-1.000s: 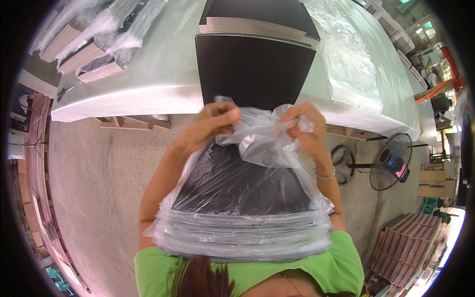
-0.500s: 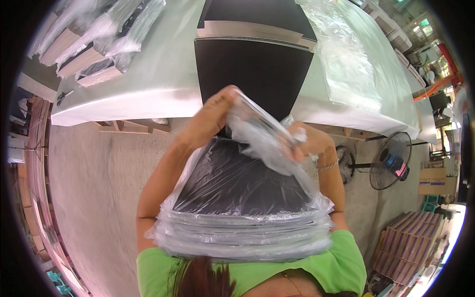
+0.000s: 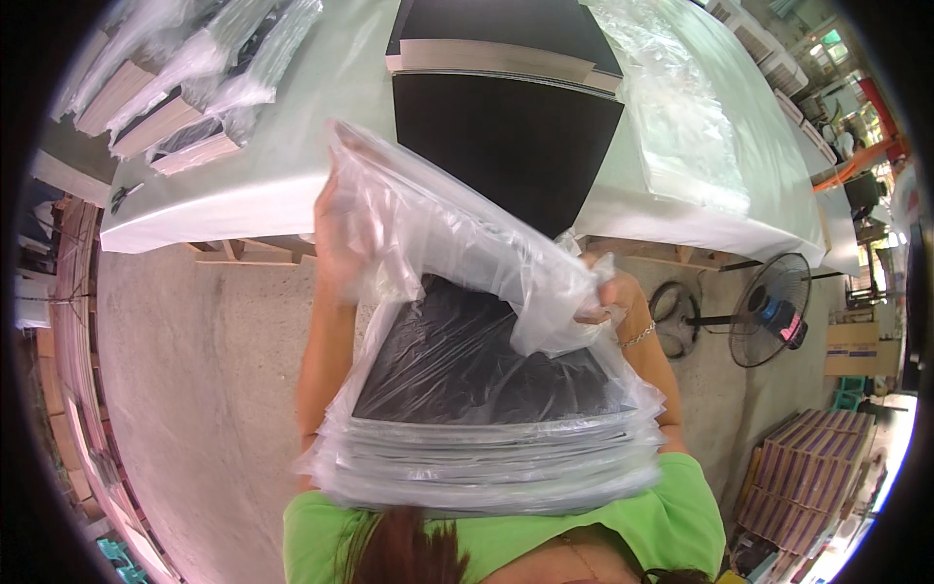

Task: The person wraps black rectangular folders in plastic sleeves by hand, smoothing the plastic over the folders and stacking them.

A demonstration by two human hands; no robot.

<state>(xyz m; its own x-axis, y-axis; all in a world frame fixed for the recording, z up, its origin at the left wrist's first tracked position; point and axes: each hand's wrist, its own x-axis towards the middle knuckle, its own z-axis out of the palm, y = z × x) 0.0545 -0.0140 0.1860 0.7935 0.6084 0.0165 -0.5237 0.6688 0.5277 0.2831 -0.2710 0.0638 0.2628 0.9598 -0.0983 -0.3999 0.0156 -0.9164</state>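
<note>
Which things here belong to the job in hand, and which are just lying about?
In the job:
- clear plastic, gripped by the right hand; left hand at its other end
- plastic-wrapped black stack against the person
- probably the black boards on the table

Apparently just about:
- floor fan
- cardboard box
- striped stack

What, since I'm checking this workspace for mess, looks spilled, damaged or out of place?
Nothing clearly stands out: no spill or damage shows. The held plastic and the plastic pile on the table are rumpled, but that seems ordinary for thin film.
</note>
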